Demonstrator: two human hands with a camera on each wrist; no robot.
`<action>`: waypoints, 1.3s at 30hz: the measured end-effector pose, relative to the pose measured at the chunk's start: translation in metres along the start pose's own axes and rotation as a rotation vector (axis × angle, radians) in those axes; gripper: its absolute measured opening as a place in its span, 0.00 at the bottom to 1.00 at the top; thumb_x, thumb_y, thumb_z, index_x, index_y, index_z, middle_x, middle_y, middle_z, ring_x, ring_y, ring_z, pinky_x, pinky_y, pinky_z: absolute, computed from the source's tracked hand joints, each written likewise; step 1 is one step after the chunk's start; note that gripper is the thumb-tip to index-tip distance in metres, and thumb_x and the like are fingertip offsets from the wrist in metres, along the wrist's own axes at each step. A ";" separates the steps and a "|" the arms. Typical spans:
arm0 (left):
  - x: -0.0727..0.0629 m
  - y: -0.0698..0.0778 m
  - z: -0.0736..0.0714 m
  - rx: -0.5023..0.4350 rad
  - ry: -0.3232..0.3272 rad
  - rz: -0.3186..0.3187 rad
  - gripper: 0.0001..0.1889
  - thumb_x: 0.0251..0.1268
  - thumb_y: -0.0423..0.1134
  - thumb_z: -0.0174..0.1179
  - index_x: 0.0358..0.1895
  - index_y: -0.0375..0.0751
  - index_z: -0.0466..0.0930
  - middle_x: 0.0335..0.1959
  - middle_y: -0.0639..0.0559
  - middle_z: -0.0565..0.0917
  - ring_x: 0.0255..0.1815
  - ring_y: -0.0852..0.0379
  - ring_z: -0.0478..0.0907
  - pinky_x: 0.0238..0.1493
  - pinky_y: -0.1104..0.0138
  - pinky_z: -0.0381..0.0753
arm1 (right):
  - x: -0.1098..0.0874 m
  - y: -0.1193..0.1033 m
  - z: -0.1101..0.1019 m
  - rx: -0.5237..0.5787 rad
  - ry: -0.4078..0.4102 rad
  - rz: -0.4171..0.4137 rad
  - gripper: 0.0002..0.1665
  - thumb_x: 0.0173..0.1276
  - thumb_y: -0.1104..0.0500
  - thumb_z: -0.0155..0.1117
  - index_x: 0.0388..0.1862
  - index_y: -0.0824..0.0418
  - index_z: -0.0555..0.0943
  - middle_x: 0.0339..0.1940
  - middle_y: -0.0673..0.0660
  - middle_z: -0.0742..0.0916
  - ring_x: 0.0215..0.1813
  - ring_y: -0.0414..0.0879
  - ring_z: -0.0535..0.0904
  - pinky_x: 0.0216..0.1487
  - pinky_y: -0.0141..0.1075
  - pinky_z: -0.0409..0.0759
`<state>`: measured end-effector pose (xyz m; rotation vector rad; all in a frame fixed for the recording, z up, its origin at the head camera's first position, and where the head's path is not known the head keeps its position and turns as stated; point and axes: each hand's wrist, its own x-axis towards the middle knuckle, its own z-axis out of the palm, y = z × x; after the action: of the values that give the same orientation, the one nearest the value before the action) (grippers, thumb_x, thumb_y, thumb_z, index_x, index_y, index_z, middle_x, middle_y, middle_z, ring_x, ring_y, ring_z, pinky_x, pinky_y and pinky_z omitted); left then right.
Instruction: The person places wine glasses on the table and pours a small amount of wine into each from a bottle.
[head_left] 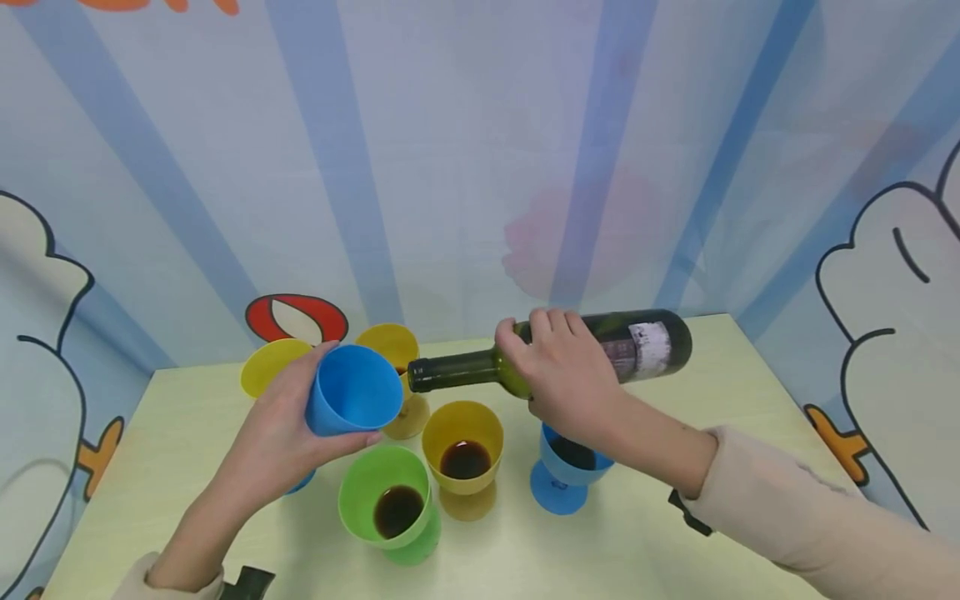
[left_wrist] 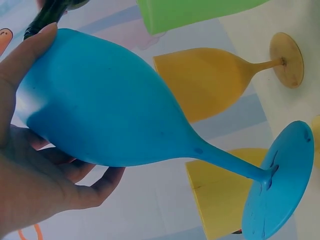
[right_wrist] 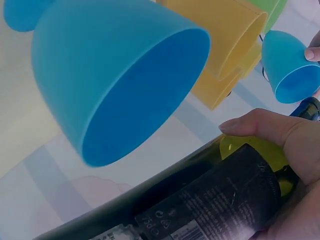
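My left hand (head_left: pixel 273 429) holds a blue plastic goblet (head_left: pixel 356 387) by its bowl, raised and tilted; no liquid shows inside. The left wrist view shows the goblet's thin stem and round foot (left_wrist: pixel 280 185). My right hand (head_left: pixel 566 375) grips a dark green wine bottle (head_left: pixel 461 369) round its shoulder and body. It lies nearly level, mouth towards the blue goblet's rim; whether they touch I cannot tell. A label (right_wrist: pixel 210 200) covers part of the bottle. No stream of liquid is visible.
Below the hands, a green goblet (head_left: pixel 360 487), a yellow goblet (head_left: pixel 462 421) and another blue goblet (head_left: pixel 570 475) hold dark liquid. Two yellow goblets stand behind, one at the back (head_left: pixel 384 340) and one at the left (head_left: pixel 272 367). A printed cloth (head_left: pixel 465 167) hangs behind the table (head_left: pixel 187 417).
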<state>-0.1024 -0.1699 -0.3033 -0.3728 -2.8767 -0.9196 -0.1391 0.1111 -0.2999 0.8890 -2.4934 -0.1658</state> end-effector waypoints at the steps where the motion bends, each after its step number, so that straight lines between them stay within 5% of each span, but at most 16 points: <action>1: 0.000 0.000 0.000 0.001 0.000 0.001 0.52 0.40 0.54 0.72 0.67 0.35 0.55 0.58 0.36 0.67 0.55 0.34 0.64 0.41 0.43 0.76 | 0.001 -0.001 0.000 -0.007 0.008 -0.005 0.35 0.39 0.59 0.74 0.47 0.64 0.68 0.32 0.66 0.76 0.36 0.60 0.74 0.45 0.47 0.74; 19: 0.001 0.008 -0.003 -0.004 -0.007 -0.013 0.52 0.39 0.56 0.72 0.68 0.39 0.54 0.59 0.36 0.66 0.55 0.34 0.64 0.40 0.44 0.76 | 0.009 -0.015 0.006 -0.069 0.104 -0.045 0.18 0.54 0.69 0.59 0.46 0.64 0.72 0.30 0.66 0.77 0.33 0.58 0.74 0.41 0.45 0.74; 39: 0.000 0.012 -0.007 0.002 0.001 -0.018 0.51 0.39 0.55 0.72 0.68 0.41 0.54 0.59 0.37 0.66 0.56 0.35 0.63 0.40 0.45 0.77 | 0.020 -0.023 -0.005 -0.166 0.041 -0.052 0.22 0.53 0.67 0.62 0.48 0.64 0.70 0.36 0.69 0.78 0.40 0.61 0.75 0.48 0.47 0.74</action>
<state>-0.0990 -0.1650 -0.2910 -0.3463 -2.8851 -0.9196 -0.1372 0.0811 -0.2940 0.8786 -2.3805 -0.3628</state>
